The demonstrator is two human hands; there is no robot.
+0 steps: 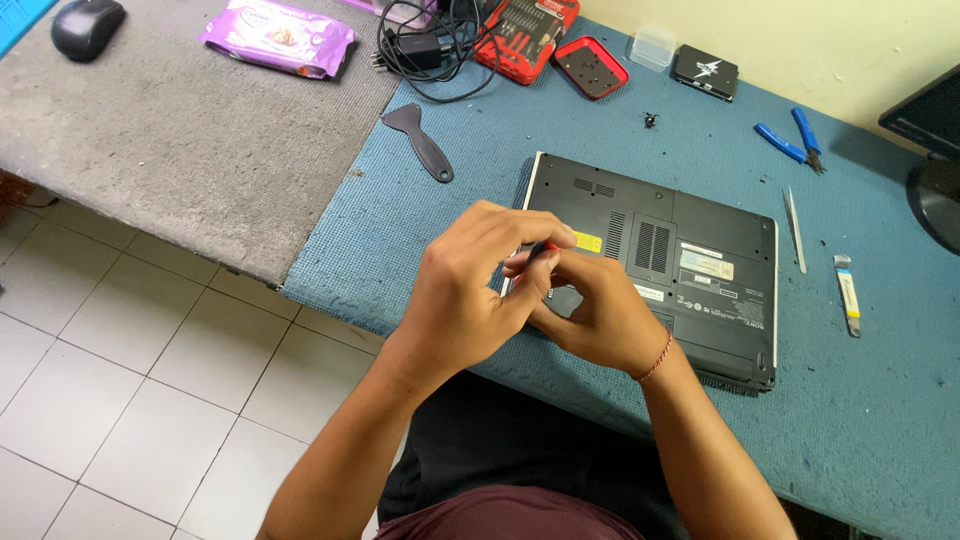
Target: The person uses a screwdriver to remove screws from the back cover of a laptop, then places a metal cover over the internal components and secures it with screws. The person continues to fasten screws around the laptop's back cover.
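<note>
Both hands cover the near-left corner of the upturned black laptop [690,270]; only a red-and-black sliver of a tool [541,249] peeks out between fingers. The dark monitor [925,130] runs off the right edge, and the tiny black part [651,120] on the mat is too small to identify.

You sit at a workbench covered by a blue mat [880,420] and a grey felt sheet [170,150], over a white tiled floor [120,400], against a cream wall [800,40].
</note>
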